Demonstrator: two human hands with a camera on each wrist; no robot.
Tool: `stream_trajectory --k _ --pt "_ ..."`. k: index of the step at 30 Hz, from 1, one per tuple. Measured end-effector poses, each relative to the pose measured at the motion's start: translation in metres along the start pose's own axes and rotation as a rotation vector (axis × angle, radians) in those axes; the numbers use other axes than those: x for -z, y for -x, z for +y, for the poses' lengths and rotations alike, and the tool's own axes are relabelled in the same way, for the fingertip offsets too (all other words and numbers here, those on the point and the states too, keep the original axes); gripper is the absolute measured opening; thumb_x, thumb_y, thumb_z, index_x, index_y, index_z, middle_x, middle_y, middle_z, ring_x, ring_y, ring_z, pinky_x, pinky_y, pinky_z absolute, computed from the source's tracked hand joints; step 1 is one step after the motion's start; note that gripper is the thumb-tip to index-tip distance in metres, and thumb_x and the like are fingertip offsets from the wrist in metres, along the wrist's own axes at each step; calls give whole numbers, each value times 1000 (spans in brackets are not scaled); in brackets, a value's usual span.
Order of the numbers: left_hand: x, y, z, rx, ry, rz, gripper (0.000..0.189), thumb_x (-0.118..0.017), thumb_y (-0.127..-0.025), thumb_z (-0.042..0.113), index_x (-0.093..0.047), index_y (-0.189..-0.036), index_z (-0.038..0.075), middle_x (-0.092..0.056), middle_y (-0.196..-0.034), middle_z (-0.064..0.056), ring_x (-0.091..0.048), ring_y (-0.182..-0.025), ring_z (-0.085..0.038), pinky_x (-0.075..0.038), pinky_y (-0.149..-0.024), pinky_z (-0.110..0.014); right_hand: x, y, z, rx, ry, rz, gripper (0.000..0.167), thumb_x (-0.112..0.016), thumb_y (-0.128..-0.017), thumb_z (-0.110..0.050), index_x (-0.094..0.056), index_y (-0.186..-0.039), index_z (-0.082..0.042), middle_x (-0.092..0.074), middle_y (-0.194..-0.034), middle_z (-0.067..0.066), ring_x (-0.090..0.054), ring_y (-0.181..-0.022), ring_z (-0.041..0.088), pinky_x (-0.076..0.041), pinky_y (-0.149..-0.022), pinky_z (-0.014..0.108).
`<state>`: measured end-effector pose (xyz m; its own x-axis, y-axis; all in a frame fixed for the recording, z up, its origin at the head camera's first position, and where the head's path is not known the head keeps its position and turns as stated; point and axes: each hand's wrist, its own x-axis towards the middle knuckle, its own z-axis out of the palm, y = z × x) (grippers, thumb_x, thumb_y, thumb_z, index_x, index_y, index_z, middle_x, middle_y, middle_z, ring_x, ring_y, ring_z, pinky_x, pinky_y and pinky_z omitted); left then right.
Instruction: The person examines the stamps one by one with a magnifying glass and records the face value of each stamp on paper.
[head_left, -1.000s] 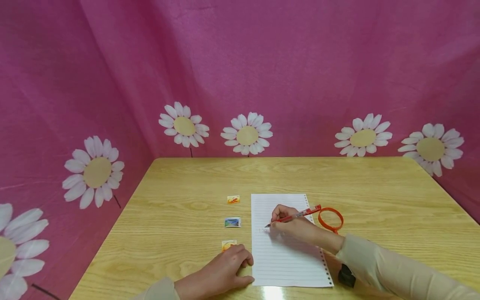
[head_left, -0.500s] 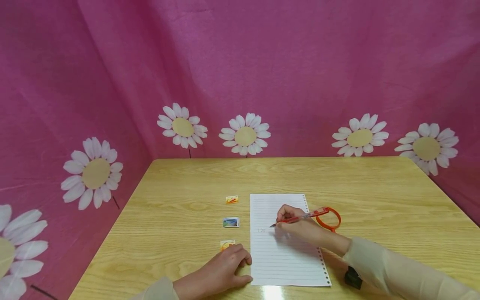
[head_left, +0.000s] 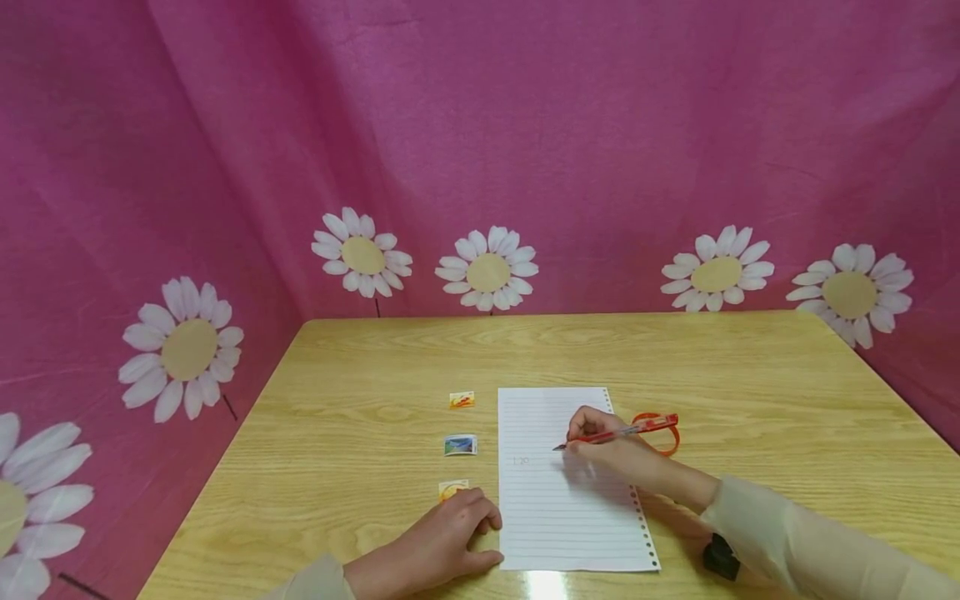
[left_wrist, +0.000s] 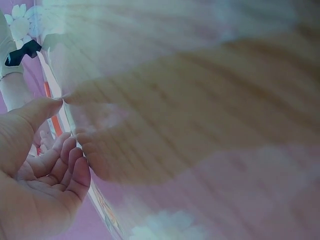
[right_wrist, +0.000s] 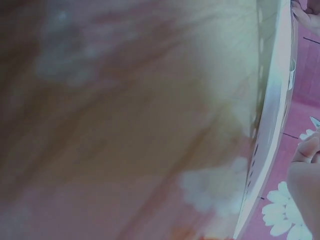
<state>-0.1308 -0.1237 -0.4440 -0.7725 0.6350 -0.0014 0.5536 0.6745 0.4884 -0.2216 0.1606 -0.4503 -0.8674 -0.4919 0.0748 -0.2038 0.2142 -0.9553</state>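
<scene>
My right hand (head_left: 611, 446) pinches a red pen (head_left: 647, 426) low near its tip, over the upper half of a lined sheet of paper (head_left: 566, 529). Faint figures, apparently "1.20", stand on the sheet left of the nib. My left hand (head_left: 453, 537) rests on the table with fingers loosely bent, thumb and fingertips right at the paper's left edge. It partly covers the nearest of three small stamps, a yellow one (head_left: 452, 488). In the left wrist view, the left hand (left_wrist: 50, 175) has its thumb apart from its fingers. The right wrist view shows the right hand (right_wrist: 306, 175) only in part.
Beyond that stamp lie a blue-green stamp (head_left: 460, 445) and another yellow stamp (head_left: 462, 400). A red ring (head_left: 669, 448) shows partly behind the pen and right hand. Under the right sleeve is a black object (head_left: 721, 558). A pink flowered curtain (head_left: 592, 158) borders the wooden table (head_left: 337, 433).
My right hand has moved to the right across the paper with the pen, uncovering more of the written figures. My left hand has stayed in place at the paper's edge.
</scene>
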Motion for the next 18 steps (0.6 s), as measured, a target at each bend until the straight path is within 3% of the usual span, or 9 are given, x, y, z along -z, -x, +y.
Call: stream_trajectory --k 18 --pt "0 0 0 7 24 -4 24 -76 -85 28 -62 -96 14 -49 -86 11 -41 -80 3 -41 -73 -13 25 15 5 28 23 3 17 -60 -92 -4 -50 -99 8 -55 -82 -9 -47 -73 0 -41 -63 17"
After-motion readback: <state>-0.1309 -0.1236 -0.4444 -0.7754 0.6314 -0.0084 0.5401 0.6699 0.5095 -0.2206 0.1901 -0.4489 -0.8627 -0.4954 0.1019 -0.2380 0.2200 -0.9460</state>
